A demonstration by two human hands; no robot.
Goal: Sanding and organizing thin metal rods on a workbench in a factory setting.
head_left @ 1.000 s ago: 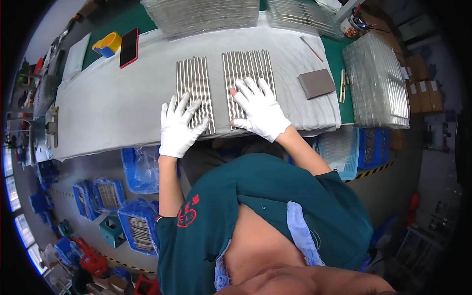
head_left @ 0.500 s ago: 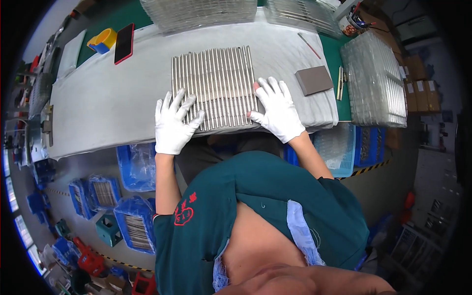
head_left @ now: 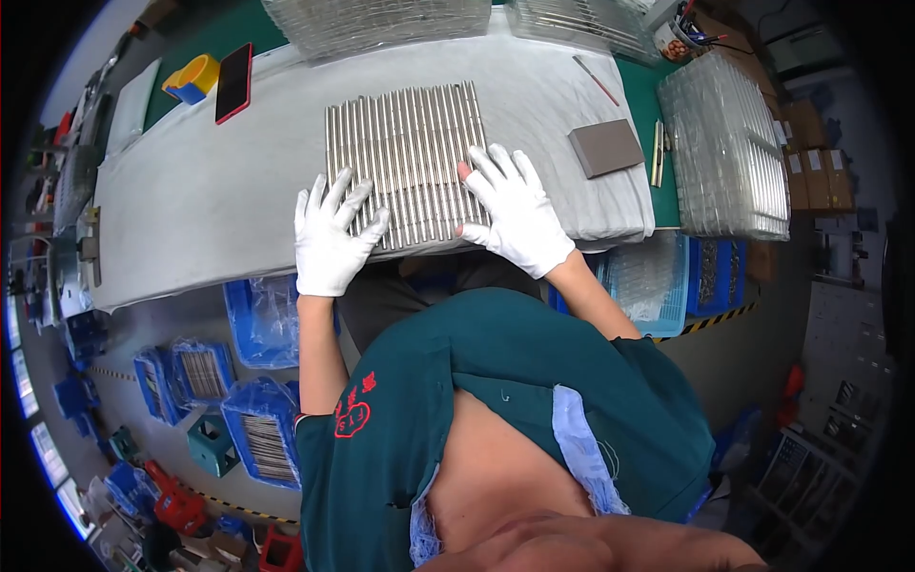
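Observation:
Side by side on the grey cloth [head_left: 210, 191] lies a row of shiny metal rods [head_left: 405, 153], their long sides pointing away from me. My left hand [head_left: 334, 238], in a white glove, rests at the near left corner of the row with its fingers spread over the outermost rods. At the right edge, my gloved right hand [head_left: 519, 210] lies with fingers stretched out. Its bare thumb tip and index fingertip touch or nearly touch the rods there. Neither hand grips a rod. The near right rod ends are partly covered by my right hand.
Right of the rods sit a grey-brown block [head_left: 606, 149] and a thin pen-like tool [head_left: 596, 80]. Plastic-wrapped stacks [head_left: 724, 148] stand at the right and along the back. A phone [head_left: 234, 84] and a yellow-blue tape dispenser [head_left: 193, 78] lie back left. Blue crates [head_left: 262, 434] stand below.
My right hand has moved left, and the rods look pressed closer together, their right edge shifted left. My left hand has stayed nearly in place against the left side.

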